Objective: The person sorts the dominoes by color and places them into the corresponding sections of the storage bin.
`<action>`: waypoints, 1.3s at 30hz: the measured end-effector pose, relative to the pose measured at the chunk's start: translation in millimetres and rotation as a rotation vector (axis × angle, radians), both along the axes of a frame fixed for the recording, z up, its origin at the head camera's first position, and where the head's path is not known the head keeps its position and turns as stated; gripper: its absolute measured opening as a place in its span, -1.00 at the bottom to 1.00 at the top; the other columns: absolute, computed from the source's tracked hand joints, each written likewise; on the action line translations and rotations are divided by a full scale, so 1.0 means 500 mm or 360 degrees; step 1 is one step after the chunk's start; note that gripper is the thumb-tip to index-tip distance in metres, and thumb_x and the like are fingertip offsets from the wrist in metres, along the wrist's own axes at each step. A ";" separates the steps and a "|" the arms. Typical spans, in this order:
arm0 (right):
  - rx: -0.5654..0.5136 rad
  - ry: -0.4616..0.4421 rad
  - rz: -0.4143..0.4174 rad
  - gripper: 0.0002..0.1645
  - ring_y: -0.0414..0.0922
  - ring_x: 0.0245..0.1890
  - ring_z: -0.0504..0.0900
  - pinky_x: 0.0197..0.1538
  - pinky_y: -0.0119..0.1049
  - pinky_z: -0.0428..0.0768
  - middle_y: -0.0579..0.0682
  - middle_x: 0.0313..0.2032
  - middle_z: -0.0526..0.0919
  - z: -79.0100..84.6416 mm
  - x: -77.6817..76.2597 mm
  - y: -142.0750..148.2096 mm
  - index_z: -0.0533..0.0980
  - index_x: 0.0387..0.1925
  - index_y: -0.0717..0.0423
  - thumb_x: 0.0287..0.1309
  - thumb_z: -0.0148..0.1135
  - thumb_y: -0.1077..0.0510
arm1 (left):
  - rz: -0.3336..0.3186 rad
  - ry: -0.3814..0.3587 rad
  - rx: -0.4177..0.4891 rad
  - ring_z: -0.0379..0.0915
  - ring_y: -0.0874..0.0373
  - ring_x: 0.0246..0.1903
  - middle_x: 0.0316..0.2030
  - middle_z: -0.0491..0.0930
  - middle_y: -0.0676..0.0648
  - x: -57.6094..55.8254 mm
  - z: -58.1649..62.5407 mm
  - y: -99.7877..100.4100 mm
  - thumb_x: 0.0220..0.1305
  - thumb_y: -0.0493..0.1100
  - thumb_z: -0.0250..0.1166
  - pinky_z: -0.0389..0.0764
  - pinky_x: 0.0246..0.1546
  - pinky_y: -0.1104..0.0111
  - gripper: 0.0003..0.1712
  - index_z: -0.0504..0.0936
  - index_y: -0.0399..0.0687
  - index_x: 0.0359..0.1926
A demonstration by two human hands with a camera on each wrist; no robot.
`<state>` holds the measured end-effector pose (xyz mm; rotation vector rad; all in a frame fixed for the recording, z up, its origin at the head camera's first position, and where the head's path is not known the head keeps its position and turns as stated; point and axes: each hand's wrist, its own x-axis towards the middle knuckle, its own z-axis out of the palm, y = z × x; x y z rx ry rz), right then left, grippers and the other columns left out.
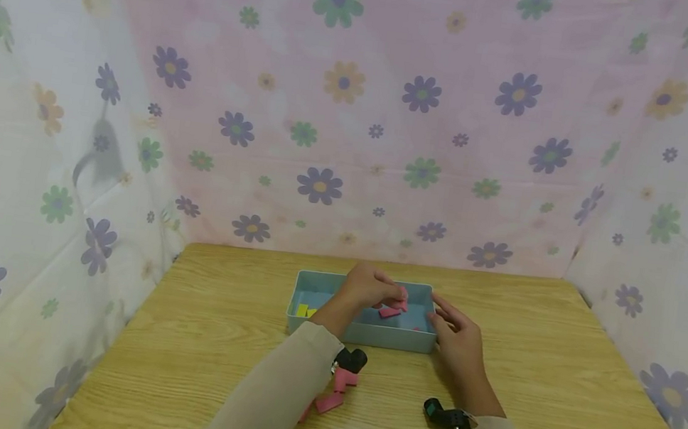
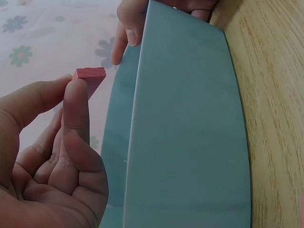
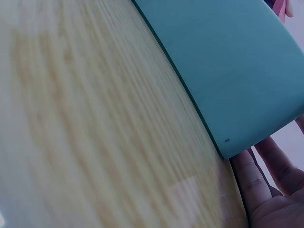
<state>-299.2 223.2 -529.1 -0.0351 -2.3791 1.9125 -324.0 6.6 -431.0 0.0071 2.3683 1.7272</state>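
Observation:
A long light-blue plastic box (image 1: pixel 361 335) stands on the table in the head view. Over its inside, my left hand (image 1: pixel 367 287) pinches a small pink block (image 2: pixel 91 72) between thumb and forefinger, above the rim in the left wrist view. My right hand (image 1: pixel 460 337) grips the box's right end, with some fingers at the rim and others along the outside of the end wall (image 3: pixel 266 95). Inside the box, a pink block (image 1: pixel 390 313) lies below my left hand, and yellow blocks (image 1: pixel 303 310) sit in the left end, partly hidden by my left wrist.
Several pink blocks (image 1: pixel 329 403) lie on the wooden table (image 1: pixel 555 383) in front of the box, some partly covered by my left sleeve. Black wrist cameras (image 1: pixel 352 360) are strapped to both wrists. Flower-patterned cloth (image 1: pixel 354 130) surrounds the table at the back and sides.

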 end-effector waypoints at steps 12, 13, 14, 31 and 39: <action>-0.0005 0.0027 -0.0011 -0.50 0.05 0.22 0.58 -0.03 -0.42 0.70 0.15 0.33 0.53 -0.001 0.001 -0.003 0.54 0.38 -0.24 0.46 0.25 -0.01 | 0.0003 -0.0005 0.0001 0.77 0.22 -0.38 -0.48 0.80 0.02 0.000 -0.001 0.000 0.20 -0.03 0.56 0.72 0.02 0.01 -0.88 0.87 0.06 -0.37; 0.0000 0.0030 -0.0012 -0.50 0.04 0.22 0.59 -0.02 -0.42 0.70 0.16 0.33 0.53 -0.001 0.001 -0.003 0.54 0.38 -0.24 0.47 0.24 -0.01 | 0.0001 -0.0005 0.0000 0.77 0.23 -0.37 -0.48 0.80 0.02 0.000 -0.001 0.000 0.20 -0.02 0.56 0.72 0.02 0.02 -0.88 0.87 0.06 -0.36; 0.0007 0.0030 -0.0012 -0.50 0.03 0.21 0.59 -0.02 -0.42 0.70 0.16 0.33 0.53 -0.001 0.001 -0.003 0.53 0.38 -0.23 0.47 0.24 -0.01 | 0.0000 -0.0006 -0.0001 0.77 0.23 -0.37 -0.47 0.81 0.02 0.000 -0.001 0.000 0.20 -0.02 0.56 0.72 0.01 0.03 -0.87 0.87 0.06 -0.36; 0.0035 0.0037 -0.0006 -0.48 0.09 0.27 0.57 0.01 -0.38 0.71 0.15 0.35 0.52 -0.001 0.002 -0.001 0.51 0.40 -0.27 0.46 0.24 -0.05 | -0.0024 -0.0013 0.0020 0.79 0.14 -0.37 -0.45 0.81 -0.02 -0.003 -0.006 0.000 0.23 -0.13 0.53 0.73 -0.02 -0.02 -0.92 0.87 -0.02 -0.32; 0.0020 0.0008 -0.0002 -0.47 0.08 0.28 0.56 0.00 -0.41 0.69 0.15 0.37 0.50 -0.003 -0.001 0.000 0.50 0.41 -0.27 0.47 0.23 -0.02 | -0.0029 -0.0038 0.0035 0.78 0.11 -0.37 -0.45 0.80 -0.02 -0.002 -0.008 0.003 0.18 -0.11 0.57 0.72 0.01 -0.05 -0.90 0.87 -0.02 -0.35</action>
